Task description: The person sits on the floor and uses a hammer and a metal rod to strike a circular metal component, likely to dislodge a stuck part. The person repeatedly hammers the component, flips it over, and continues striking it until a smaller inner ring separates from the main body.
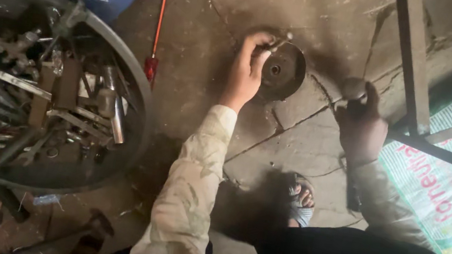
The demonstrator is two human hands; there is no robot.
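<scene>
Round dark metal disc [282,70] with a centre hole lies on the cracked concrete floor [306,151]; the left hand [248,67] pinches its near-left rim. Right hand [361,123], just beside, closes around a small rounded grey object [354,87]. Farther left lies a red-handled screwdriver [153,56], beside a tool-filled round basin [142,108].

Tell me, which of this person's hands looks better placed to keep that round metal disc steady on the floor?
Left. The left hand already rests on the rim of the disc, fingers curled over it. The right hand is off to the side, apart from the disc, closed around a small dark object I cannot identify.
</scene>
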